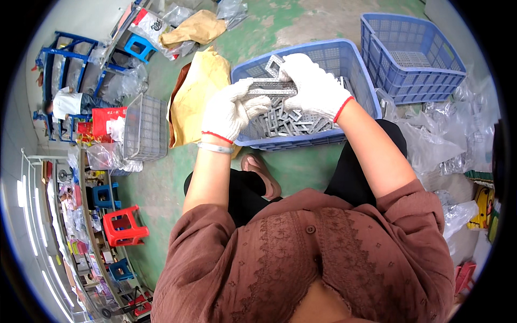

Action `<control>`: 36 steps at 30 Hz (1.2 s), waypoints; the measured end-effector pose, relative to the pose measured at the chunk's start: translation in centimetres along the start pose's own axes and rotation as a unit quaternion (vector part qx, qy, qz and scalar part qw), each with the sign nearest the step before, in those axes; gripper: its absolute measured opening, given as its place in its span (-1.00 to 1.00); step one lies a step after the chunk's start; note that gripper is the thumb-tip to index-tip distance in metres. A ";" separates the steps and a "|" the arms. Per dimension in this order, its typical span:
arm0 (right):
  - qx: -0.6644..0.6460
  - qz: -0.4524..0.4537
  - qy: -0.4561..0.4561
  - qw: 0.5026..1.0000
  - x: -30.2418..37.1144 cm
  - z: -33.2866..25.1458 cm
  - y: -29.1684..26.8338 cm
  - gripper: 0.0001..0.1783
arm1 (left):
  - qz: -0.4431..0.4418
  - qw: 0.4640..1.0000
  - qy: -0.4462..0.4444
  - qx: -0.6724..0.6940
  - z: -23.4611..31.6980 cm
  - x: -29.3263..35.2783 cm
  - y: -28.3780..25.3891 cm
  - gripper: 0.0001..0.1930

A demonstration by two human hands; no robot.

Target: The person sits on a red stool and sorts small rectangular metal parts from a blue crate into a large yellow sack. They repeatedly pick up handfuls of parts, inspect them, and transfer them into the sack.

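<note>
White knitted gloves with red cuffs cover both my hands, above a blue plastic crate (249,144). Grey metal strips (269,84), stacked side by side, span the gap between my hands. My left hand (227,110) is closed on their left end, thumb below. At their right end, my right hand (315,85) is closed round them, its fingertips partly hidden. A bent, frame-like grey piece (273,64) sticks up beside my right fingers; whether they grip it I cannot tell. Many similar angular metal pieces (288,124) lie in a loose heap in the crate below.
A second blue crate (412,81) stands at the far right, near clear plastic bags (431,140). Left of the heap is a yellow-brown paper sack (202,97). Further left are a grey mesh crate (145,129), a red stool (125,226), shelving and a person (67,103).
</note>
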State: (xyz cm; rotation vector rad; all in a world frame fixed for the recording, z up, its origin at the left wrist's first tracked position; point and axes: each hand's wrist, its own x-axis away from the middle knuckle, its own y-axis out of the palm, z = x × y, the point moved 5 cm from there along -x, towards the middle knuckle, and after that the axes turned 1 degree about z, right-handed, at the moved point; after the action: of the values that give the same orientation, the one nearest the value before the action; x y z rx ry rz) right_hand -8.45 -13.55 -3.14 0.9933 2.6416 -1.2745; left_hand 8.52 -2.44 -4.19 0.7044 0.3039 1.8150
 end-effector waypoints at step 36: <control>-0.473 0.013 0.140 0.870 1.0 0.6 0.5 -0.58 | -0.030 0.962 0.254 -0.098 0.4 2.7 1.5 -0.72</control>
State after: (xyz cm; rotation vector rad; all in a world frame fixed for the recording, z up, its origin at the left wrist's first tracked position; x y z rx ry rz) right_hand -9.10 -13.24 -4.19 1.0209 2.8361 0.2743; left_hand 6.97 -0.49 -2.22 0.0800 0.4687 1.9156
